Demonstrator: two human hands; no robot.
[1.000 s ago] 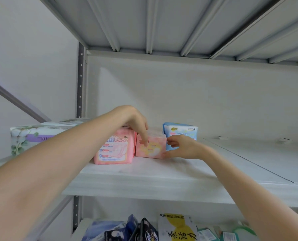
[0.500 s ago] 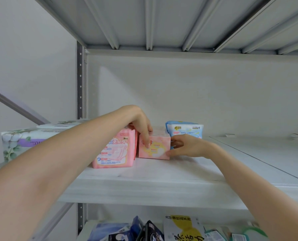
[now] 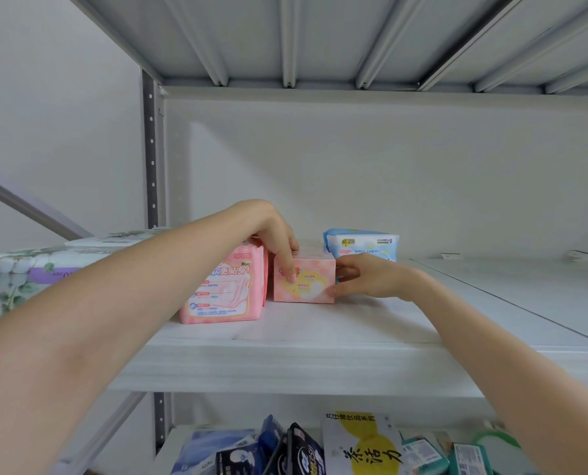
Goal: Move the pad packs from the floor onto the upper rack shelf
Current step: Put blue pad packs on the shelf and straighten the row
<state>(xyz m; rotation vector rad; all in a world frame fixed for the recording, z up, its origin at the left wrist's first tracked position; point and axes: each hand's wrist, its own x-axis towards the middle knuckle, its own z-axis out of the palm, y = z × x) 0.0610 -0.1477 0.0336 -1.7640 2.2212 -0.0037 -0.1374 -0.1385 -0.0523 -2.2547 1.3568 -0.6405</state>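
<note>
I see both hands grasping the small pink pack [image 3: 304, 281] on the upper shelf [image 3: 320, 351]: left hand [image 3: 277, 240] on top, right hand [image 3: 364, 277] at its right side.

Head view, close, facing rack shelf [image 3: 285, 358] level, slightly upward.

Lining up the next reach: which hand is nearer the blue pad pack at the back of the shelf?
Right. The right hand sits just in front of the blue pad pack; the left hand is farther left, atop the small pink pack.
</note>
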